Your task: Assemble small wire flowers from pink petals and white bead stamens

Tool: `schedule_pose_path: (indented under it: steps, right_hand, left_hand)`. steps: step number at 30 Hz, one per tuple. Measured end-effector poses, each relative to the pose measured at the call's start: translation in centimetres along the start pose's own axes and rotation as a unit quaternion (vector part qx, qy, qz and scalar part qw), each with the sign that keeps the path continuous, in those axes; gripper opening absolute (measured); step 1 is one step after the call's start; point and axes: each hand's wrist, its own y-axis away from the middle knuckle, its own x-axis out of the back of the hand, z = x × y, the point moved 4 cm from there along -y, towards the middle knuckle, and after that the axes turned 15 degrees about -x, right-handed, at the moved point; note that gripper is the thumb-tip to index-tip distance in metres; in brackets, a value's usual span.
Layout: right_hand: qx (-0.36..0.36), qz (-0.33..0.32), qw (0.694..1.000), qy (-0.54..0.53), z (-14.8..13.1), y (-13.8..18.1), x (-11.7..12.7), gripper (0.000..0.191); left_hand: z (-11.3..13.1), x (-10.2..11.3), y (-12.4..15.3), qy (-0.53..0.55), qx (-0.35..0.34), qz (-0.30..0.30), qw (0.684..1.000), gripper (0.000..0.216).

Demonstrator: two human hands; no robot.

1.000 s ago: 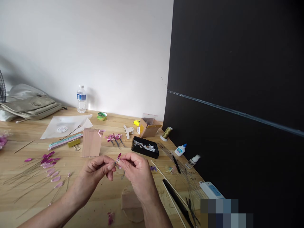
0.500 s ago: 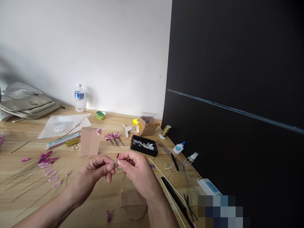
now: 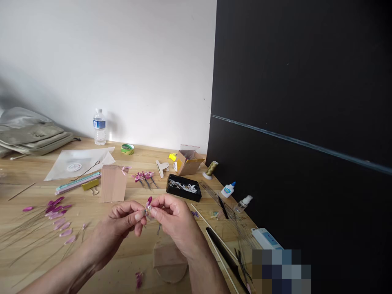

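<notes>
My left hand (image 3: 121, 226) and my right hand (image 3: 173, 222) meet above the wooden table (image 3: 131, 253), fingertips pinched together on a small pink wire petal piece (image 3: 148, 203). A thin wire stem hangs down between the hands. Both hands are closed in a pinch. To the left lie several pink petals on long wires (image 3: 56, 212). A bunch of finished pink flowers (image 3: 143, 177) rests further back beside a brown cardboard piece (image 3: 113, 183).
A black tray (image 3: 183, 188) of small parts, an open cardboard box (image 3: 187, 162), gold thread spool (image 3: 211, 169), glue bottle (image 3: 228, 189), green tape (image 3: 127, 149) and water bottle (image 3: 99, 127) stand behind. Rulers, sticks and a comb (image 3: 225, 255) lie right. A black panel (image 3: 300, 122) rises at right.
The view has drifted slightly right, so everything sits a little further left. My hands keep pinching the petal piece with small finger shifts.
</notes>
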Motion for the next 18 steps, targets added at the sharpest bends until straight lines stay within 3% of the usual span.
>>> schedule_pose_path:
  steps: [10,18]
  right_hand:
    - [-0.016,0.071,0.993,0.098,-0.08,0.07,0.24,0.012]
    - [0.020,0.080,0.993,0.082,-0.45,0.51,0.72,0.014]
  left_hand:
    - [-0.26,0.04,0.10,0.020,0.008,0.007,1.000,0.014]
    - [0.00,-0.04,0.03,0.024,0.009,0.008,1.000,0.014]
